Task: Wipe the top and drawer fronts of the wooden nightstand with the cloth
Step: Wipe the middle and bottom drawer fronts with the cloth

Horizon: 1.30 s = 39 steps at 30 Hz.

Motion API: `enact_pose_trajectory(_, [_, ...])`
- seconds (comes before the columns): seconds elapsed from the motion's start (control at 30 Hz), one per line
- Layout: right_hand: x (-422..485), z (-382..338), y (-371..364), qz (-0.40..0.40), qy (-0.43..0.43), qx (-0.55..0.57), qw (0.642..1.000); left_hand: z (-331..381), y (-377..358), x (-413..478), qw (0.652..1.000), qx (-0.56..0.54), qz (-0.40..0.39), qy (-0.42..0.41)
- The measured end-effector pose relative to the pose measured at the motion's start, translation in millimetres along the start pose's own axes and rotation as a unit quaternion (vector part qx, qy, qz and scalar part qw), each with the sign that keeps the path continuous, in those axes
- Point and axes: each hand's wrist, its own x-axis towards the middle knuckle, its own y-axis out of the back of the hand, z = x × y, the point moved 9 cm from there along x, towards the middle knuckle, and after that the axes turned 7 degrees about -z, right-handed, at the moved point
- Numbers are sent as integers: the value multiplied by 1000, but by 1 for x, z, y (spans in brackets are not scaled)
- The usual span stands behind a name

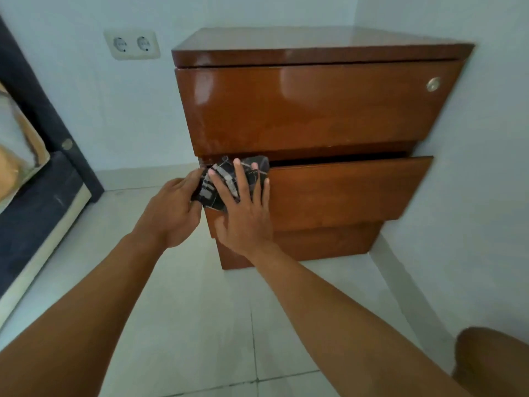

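Observation:
The wooden nightstand (pixel 315 110) stands in the room's corner, with a glossy top (pixel 300 41) and two drawer fronts. A dark cloth (pixel 229 179) with pale lines lies bunched against the upper left corner of the lower drawer front (pixel 343 190), which stands slightly pulled out. My right hand (pixel 243 207) presses flat on the cloth with fingers spread. My left hand (pixel 171 207) is at the cloth's left edge, its fingers curled onto the fabric by the drawer's corner.
A double wall socket (pixel 131 44) sits left of the nightstand. A dark bed frame with bedding (pixel 37 179) fills the left side. The upper drawer has a round metal lock (pixel 433 83). Pale floor tiles (pixel 200 325) lie below; my knee (pixel 492 365) shows at the lower right.

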Motion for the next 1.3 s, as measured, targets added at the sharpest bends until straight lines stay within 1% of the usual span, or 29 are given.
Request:
enact_pose_trajectory(0.07, [3,5,-10,16,-7,-21,1000,-5,-5,2,1000,2,20,10])
enact_pose_trajectory(0.17, [7,16,-10,53,6,-66,996,-8,-13,6,997,28,58,36])
enact_pose_trajectory(0.27, [11,33,-10,60,6,-94,994,-6,-16,13,993,49,95,55])
enact_pose_trajectory(0.4, [8,68,-1,66,-15,-104,992,0,-23,19,986,83,117,79])
enact_pose_trajectory(0.5, [3,95,9,66,-2,-124,990,-2,-28,20,984,69,128,106])
enact_pose_trajectory(0.6, [-3,127,22,68,1,-145,987,-5,-34,22,984,58,130,110])
enact_pose_trajectory(0.67, [-11,155,33,73,-23,-156,985,-5,-36,23,984,52,134,107])
enact_pose_trajectory(0.77, [-26,203,51,87,-85,-157,980,-5,-38,23,982,53,144,111])
enact_pose_trajectory(0.83, [-35,236,67,111,-127,-149,974,-5,-40,23,982,52,144,114])
enact_pose_trajectory(0.97, [-49,302,108,206,-211,-51,954,-4,-42,23,982,44,144,113])
enact_pose_trajectory(1.0, [-53,314,115,220,-232,-32,947,-3,-42,23,982,41,143,113])
enact_pose_trajectory(1.07, [-58,327,122,232,-246,-14,941,-3,-44,23,983,37,140,114])
enact_pose_trajectory(1.17, [-60,314,130,257,-216,10,942,-4,-48,22,983,38,133,118])
enact_pose_trajectory(1.23, [-52,281,132,256,-142,2,956,-6,-49,21,984,36,128,122])
enact_pose_trajectory(1.3, [-37,239,122,234,-54,-24,970,-10,-48,20,983,34,127,127])
